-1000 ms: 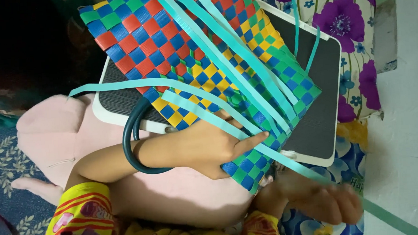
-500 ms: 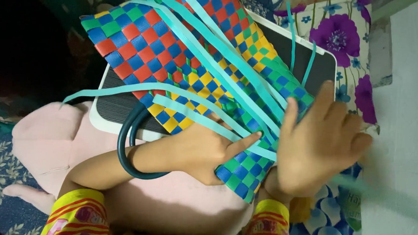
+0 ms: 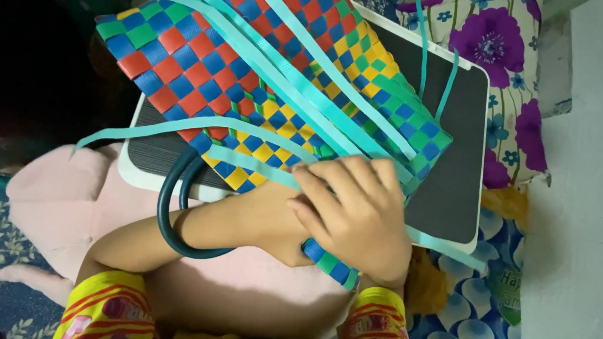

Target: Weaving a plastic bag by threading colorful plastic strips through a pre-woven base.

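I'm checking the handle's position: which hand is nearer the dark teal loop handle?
Left. The handle loops around the left hand's forearm; the right hand rests farther right, on the woven bag.

Glossy plastic-strip woven basket (image 3: 257, 90); board (image 3: 451, 183) seemingly matt.

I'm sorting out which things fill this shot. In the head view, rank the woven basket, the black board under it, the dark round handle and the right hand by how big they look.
1. Woven basket, largest.
2. Black board, though the basket hides much of it.
3. Right hand and dark round handle: about alike; the hand is nearer the camera, so I won't rank them.
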